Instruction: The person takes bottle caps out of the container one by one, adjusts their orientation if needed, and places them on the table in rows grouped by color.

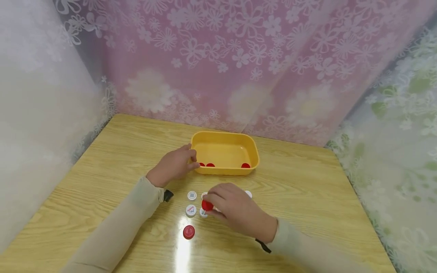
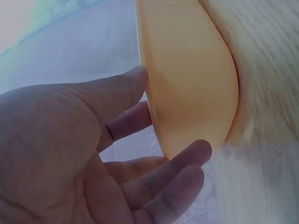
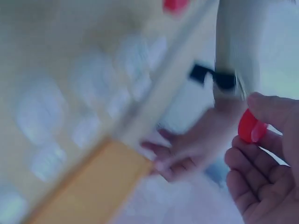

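My right hand pinches a red bottle cap between thumb and fingers, above the white bottle caps. The right wrist view shows this red cap at the thumb tip. At the left end of a yellow plastic basin, my left hand holds the rim; in the left wrist view its thumb and a finger meet the basin's edge. Three red caps lie inside the basin along its near wall. Another red cap lies on the table, nearer to me.
Several white caps with printed tops, among them one white cap at the left, sit on the wooden table; my right hand hides part of them. A pink floral curtain hangs behind the table, with pale curtains at both sides.
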A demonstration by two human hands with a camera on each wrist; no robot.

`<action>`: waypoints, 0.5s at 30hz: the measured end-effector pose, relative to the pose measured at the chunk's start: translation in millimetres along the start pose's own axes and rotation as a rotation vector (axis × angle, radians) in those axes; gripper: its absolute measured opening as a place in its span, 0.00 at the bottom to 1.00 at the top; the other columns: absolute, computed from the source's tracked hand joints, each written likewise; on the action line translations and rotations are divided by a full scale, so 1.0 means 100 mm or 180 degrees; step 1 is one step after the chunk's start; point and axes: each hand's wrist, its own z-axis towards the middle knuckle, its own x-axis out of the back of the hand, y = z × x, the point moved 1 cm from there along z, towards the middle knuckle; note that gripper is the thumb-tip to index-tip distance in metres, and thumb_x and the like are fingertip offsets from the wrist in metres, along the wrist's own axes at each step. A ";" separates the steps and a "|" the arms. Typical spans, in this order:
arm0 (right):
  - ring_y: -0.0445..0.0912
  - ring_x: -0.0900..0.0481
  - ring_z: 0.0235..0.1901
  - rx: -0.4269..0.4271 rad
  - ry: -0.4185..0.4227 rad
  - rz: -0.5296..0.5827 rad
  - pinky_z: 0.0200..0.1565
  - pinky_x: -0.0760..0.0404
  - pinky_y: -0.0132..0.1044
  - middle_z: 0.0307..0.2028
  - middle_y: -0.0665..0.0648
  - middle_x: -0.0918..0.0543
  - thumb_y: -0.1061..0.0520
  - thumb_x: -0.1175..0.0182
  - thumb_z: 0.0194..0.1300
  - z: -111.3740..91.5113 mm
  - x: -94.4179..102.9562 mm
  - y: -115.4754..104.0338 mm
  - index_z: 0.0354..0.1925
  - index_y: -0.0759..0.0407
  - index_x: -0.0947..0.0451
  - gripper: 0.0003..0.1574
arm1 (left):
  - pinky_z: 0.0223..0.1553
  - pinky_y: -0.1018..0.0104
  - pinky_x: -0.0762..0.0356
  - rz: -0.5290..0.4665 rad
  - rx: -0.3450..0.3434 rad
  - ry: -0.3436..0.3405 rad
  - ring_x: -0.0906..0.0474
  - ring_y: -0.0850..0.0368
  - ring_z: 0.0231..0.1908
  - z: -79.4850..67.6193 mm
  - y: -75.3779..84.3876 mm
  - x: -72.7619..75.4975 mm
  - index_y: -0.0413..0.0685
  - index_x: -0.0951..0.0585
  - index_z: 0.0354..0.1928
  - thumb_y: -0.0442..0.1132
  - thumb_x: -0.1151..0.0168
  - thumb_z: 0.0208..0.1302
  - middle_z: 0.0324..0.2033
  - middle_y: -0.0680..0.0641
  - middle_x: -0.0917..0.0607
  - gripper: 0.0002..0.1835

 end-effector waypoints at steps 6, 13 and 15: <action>0.38 0.26 0.32 -0.0069 -0.0537 -0.0177 0.39 0.26 0.32 0.30 0.41 0.20 0.38 0.26 0.62 -0.32 -0.24 -0.13 0.37 0.47 0.16 0.17 | 0.27 0.64 0.33 0.0002 -0.0063 0.0033 0.31 0.38 0.70 -0.01 0.02 -0.01 0.52 0.18 0.38 0.50 0.35 0.73 0.72 0.31 0.31 0.11; 0.36 0.33 0.28 -0.0108 -0.1157 -0.0154 0.33 0.31 0.29 0.27 0.40 0.24 0.32 0.34 0.68 -0.37 -0.44 -0.24 0.34 0.45 0.17 0.20 | 0.25 0.64 0.33 -0.0071 -0.0081 0.0057 0.26 0.38 0.66 -0.01 -0.01 -0.02 0.52 0.19 0.38 0.51 0.34 0.73 0.72 0.31 0.32 0.11; 0.36 0.33 0.28 -0.0129 -0.1202 -0.0156 0.33 0.31 0.29 0.27 0.40 0.24 0.32 0.34 0.68 -0.35 -0.46 -0.27 0.34 0.45 0.17 0.20 | 0.25 0.64 0.34 -0.0071 -0.0083 0.0056 0.23 0.38 0.63 -0.02 -0.02 -0.02 0.52 0.19 0.39 0.51 0.35 0.73 0.73 0.31 0.32 0.11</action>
